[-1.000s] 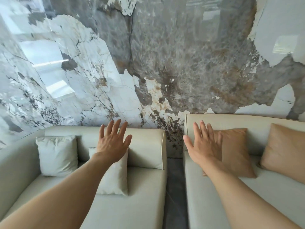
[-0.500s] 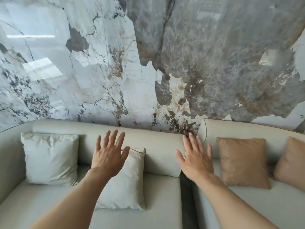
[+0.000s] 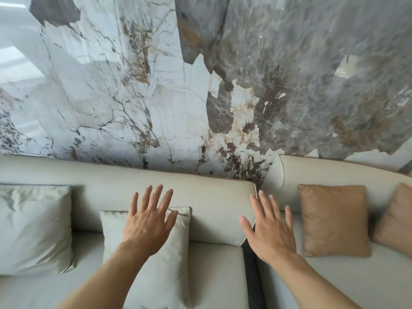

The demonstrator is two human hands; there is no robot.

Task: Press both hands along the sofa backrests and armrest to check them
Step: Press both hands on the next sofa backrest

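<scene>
Two cream sofa sections stand side by side against a marble wall. The left backrest [image 3: 124, 186] runs across the middle of the view; the right backrest [image 3: 330, 170] starts past a narrow gap. My left hand [image 3: 149, 221] is open with fingers spread, in front of the left backrest and over a small cream cushion [image 3: 160, 264]. My right hand [image 3: 270, 228] is open too, spread at the inner end of the right backrest beside the gap. Whether either palm touches the upholstery cannot be told. No armrest shows.
A larger cream cushion [image 3: 33, 228] leans at the far left. Two tan cushions [image 3: 334, 219] [image 3: 396, 219] rest against the right backrest. A dark gap [image 3: 252, 273] separates the two seats. The glossy marble wall [image 3: 200, 85] rises right behind the backrests.
The view has closed in on the sofa and swung left. Both hands have stayed open and reached nearer to the backrests; my right hand now sits at the gap edge, clear of the tan cushion.
</scene>
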